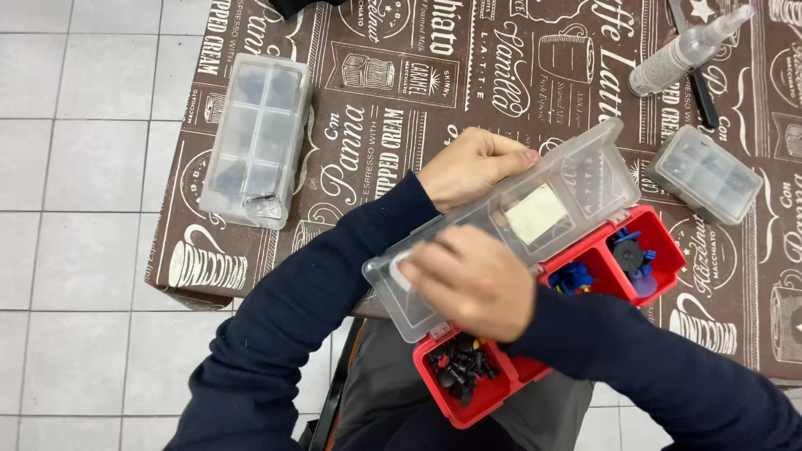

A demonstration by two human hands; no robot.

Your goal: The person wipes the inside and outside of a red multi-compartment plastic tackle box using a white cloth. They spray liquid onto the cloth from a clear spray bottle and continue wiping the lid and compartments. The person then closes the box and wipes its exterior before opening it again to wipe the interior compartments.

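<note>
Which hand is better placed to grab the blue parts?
Probably the right hand: it rests on the lid right beside the blue parts, while the left hand sits behind the lid, holding its far edge.

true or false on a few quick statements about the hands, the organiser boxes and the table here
1. The right hand rests on the clear lid of the red organiser box. True.
2. The red box's compartments are empty. False: small black and blue parts lie in them.
3. A spray bottle lies on the brown printed tablecloth. True.
4. The left hand holds the spray bottle. False: it is at the lid's far edge.
</note>
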